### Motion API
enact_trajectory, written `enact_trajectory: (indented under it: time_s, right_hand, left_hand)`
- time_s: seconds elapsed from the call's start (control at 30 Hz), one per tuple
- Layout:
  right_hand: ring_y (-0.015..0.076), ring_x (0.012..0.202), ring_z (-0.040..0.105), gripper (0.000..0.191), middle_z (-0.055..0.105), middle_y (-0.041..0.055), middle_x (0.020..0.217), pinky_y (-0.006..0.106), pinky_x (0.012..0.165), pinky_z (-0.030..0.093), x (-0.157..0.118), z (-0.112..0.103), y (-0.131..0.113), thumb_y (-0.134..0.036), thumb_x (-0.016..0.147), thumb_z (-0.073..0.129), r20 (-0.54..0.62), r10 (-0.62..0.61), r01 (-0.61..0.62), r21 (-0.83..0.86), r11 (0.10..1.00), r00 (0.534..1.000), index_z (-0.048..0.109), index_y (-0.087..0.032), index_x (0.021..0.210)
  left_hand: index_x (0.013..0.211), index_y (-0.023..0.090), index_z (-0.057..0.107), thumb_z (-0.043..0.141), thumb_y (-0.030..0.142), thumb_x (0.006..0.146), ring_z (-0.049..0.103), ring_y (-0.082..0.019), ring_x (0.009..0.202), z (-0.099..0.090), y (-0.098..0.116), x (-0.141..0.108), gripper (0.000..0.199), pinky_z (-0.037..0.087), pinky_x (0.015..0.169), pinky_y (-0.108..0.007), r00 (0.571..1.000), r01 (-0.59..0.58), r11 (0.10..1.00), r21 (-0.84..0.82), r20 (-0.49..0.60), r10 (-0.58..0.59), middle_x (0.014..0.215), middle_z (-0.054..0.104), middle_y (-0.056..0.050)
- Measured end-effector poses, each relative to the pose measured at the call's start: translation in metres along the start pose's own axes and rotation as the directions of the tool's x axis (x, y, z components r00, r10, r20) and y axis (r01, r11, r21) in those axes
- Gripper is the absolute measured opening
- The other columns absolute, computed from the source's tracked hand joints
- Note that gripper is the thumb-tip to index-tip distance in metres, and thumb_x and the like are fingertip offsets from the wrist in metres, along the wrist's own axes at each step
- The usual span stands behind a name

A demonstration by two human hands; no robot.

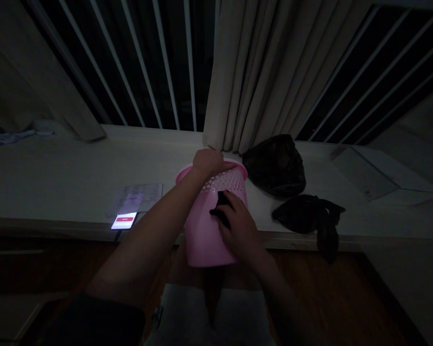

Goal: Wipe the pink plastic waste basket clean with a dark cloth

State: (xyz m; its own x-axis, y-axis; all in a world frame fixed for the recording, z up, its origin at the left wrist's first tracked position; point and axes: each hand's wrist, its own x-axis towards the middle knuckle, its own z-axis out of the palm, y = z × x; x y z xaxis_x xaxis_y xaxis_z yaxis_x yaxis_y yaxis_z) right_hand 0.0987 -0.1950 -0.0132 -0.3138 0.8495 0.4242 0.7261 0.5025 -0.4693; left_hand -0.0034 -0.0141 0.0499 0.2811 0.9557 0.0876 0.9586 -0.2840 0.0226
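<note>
A pink wastebasket (205, 235) with a perforated band below its rim is tilted at the ledge's front edge, its rim away from me and its base towards my lap. My left hand (208, 162) is closed over the rim at the far end, with its fingers partly hidden. Against the basket's side, my right hand (241, 226) presses a small crumpled black cloth (222, 209), fingers bent round it. The inside of the basket cannot be seen.
On the pale ledge (75, 168), two black plastic bags (274, 166) lie to the right, near a white box (378, 175). Left are a lit phone (124, 220) and a paper sheet (144, 196). Curtains (245, 77) and barred windows stand behind. The room is dim.
</note>
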Motion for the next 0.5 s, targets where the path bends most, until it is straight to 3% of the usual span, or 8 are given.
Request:
enact_trajectory:
  time_s: [0.07, 0.17, 0.3, 0.43, 0.5]
  right_hand:
    - [0.0301, 0.139, 0.032, 0.028, 0.039, 0.0168, 0.146, 0.054, 0.11, 0.033, 0.0, 0.0, 0.0019, -0.012, 0.082, 0.055, -0.027, 0.023, -0.024, -0.013, 1.0, 0.999, 0.061, -0.017, 0.109]
    - [0.0317, 0.14, 0.031, 0.028, 0.039, 0.0149, 0.147, 0.056, 0.111, 0.03, 0.0005, -0.0014, 0.0034, -0.012, 0.08, 0.058, 0.05, -0.073, 0.074, -0.013, 0.997, 0.996, 0.062, -0.019, 0.107]
    - [0.0302, 0.137, 0.035, 0.026, 0.042, 0.0187, 0.144, 0.054, 0.109, 0.034, 0.0022, -0.003, 0.0032, -0.011, 0.083, 0.052, -0.044, 0.035, -0.035, -0.006, 0.999, 0.998, 0.06, -0.016, 0.107]
    - [0.0326, 0.139, 0.03, 0.028, 0.039, 0.0163, 0.147, 0.056, 0.111, 0.03, 0.0027, -0.0014, 0.0019, -0.012, 0.079, 0.057, 0.049, -0.074, 0.075, -0.024, 0.997, 0.996, 0.061, -0.017, 0.107]
    - [0.031, 0.138, 0.033, 0.028, 0.04, 0.0171, 0.146, 0.054, 0.11, 0.032, 0.0039, -0.0011, 0.0022, -0.013, 0.081, 0.056, 0.008, -0.042, 0.042, -0.025, 0.999, 0.999, 0.061, -0.016, 0.108]
  left_hand:
    - [0.107, 0.015, 0.071, 0.032, 0.085, 0.073, 0.062, -0.032, 0.1, 0.0003, 0.0003, 0.0006, 0.087, 0.045, 0.082, -0.039, 1.0, -0.013, 1.0, 0.007, 0.009, 0.013, 0.103, 0.07, -0.019]
    - [0.105, 0.012, 0.072, 0.033, 0.083, 0.075, 0.063, -0.034, 0.098, 0.001, 0.0002, 0.0012, 0.086, 0.045, 0.081, -0.04, 1.0, -0.024, 1.0, 0.011, -0.006, 0.025, 0.101, 0.069, -0.02]
    - [0.105, 0.012, 0.071, 0.033, 0.082, 0.075, 0.062, -0.034, 0.1, 0.0007, 0.0, 0.0004, 0.085, 0.045, 0.082, -0.04, 1.0, -0.017, 1.0, -0.001, -0.006, 0.017, 0.103, 0.069, -0.021]
    - [0.107, 0.014, 0.071, 0.032, 0.082, 0.076, 0.062, -0.032, 0.1, -0.0003, 0.0007, -0.0008, 0.084, 0.045, 0.082, -0.038, 1.0, -0.008, 1.0, 0.024, 0.003, 0.008, 0.105, 0.069, -0.019]
    - [0.106, 0.015, 0.072, 0.032, 0.083, 0.075, 0.063, -0.032, 0.099, 0.0, 0.0008, -0.0007, 0.085, 0.045, 0.08, -0.038, 1.0, -0.006, 0.999, 0.034, -0.009, 0.006, 0.103, 0.07, -0.019]
